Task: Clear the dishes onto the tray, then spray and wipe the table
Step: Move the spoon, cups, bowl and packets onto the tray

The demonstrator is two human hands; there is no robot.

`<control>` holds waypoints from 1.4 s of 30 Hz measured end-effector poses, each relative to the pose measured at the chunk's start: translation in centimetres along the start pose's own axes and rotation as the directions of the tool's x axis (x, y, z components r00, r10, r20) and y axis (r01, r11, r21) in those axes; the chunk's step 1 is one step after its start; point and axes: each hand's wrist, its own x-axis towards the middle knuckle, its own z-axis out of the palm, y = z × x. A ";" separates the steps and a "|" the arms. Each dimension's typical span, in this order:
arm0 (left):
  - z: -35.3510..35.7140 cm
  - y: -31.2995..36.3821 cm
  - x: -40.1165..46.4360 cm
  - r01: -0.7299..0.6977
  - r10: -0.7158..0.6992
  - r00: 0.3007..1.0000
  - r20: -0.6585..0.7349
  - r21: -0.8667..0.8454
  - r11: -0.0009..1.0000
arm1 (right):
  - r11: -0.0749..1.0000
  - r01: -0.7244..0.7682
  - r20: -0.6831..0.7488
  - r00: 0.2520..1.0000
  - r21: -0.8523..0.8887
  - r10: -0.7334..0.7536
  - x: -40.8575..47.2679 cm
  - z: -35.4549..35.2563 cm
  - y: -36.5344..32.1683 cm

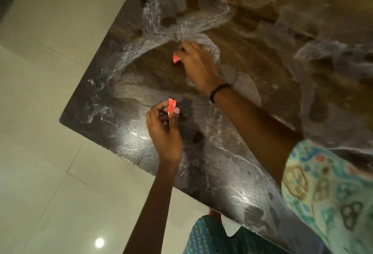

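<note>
The dark glossy table (129, 124) is smeared with white foamy wipe streaks in wide arcs. My left hand (164, 132) hovers over the near left part of the table and pinches a small red wrapper piece (172, 106) between thumb and fingers. Farther in, my right hand (198, 65) reaches down to the tabletop with curled fingers on a second small red piece (176, 59) that lies against the surface. No dishes, tray, spray bottle or cloth are in view.
The table's corner (62, 120) juts out over a pale tiled floor (50, 173) at the left. A dark bracelet (218, 90) circles my right wrist. My patterned sleeve (327, 197) covers the lower right.
</note>
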 end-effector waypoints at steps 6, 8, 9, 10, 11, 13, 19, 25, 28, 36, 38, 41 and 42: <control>1.0 -0.5 -1.8 0.034 -0.034 0.996 0.079 -0.005 0.999 | 0.914 -0.183 -0.037 0.977 0.362 0.210 -16.5 -2.3 -2.6; 1.6 -1.2 -2.8 0.064 -0.066 0.989 0.136 0.021 0.998 | 0.856 -0.268 -0.130 0.925 0.442 0.356 -20.5 -3.4 -3.6; 2.1 -1.5 -3.6 0.065 -0.069 0.984 0.167 0.031 0.997 | 0.781 -0.346 -0.144 0.866 0.519 0.479 -21.7 -3.8 -3.7; 2.7 -1.6 -4.4 0.050 -0.058 0.978 0.201 0.048 0.998 | 0.658 -0.412 -0.125 0.783 0.631 0.609 -22.6 -4.4 -3.8; 3.3 -1.5 -5.3 0.017 -0.034 0.971 0.238 0.071 0.997 | 0.488 -0.442 -0.064 0.688 0.753 0.723 -23.1 -4.8 -3.5; 4.7 -0.9 -7.1 -0.043 0.009 0.946 0.324 0.097 0.994 | 0.168 -0.432 0.118 0.561 0.886 0.819 -23.7 -5.8 -2.5; 11.1 1.3 -13.8 -0.130 0.062 0.880 0.471 0.114 0.985 | -0.194 -0.268 0.303 0.462 0.944 0.834 -29.1 -10.8 2.1; 18.7 2.7 -24.8 -0.173 0.099 0.769 0.632 0.056 0.983 | -0.186 -0.203 0.253 0.381 0.961 0.889 -40.1 -15.0 8.6; 22.9 2.6 -31.5 -0.144 0.068 0.702 0.709 0.048 0.988 | -0.142 -0.195 0.197 0.304 0.971 0.932 -46.4 -16.9 12.2; 35.5 1.2 -51.6 -0.085 0.046 0.543 0.839 0.001 0.996 | -0.007 -0.251 0.033 0.098 0.968 0.995 -65.6 -22.1 22.9; 38.2 0.9 -55.7 -0.071 0.047 0.506 0.861 -0.013 0.997 | -0.016 -0.232 0.025 0.037 0.973 0.999 -70.0 -23.3 25.1; 42.3 1.0 -62.1 -0.021 0.008 0.421 0.907 0.001 1.000 | 0.009 -0.203 -0.018 -0.046 0.979 0.999 -76.1 -25.7 28.1; 43.5 1.0 -64.0 -0.020 0.012 0.394 0.919 -0.005 1.000 | 0.016 -0.184 -0.032 -0.083 0.983 0.996 -77.8 -26.6 29.0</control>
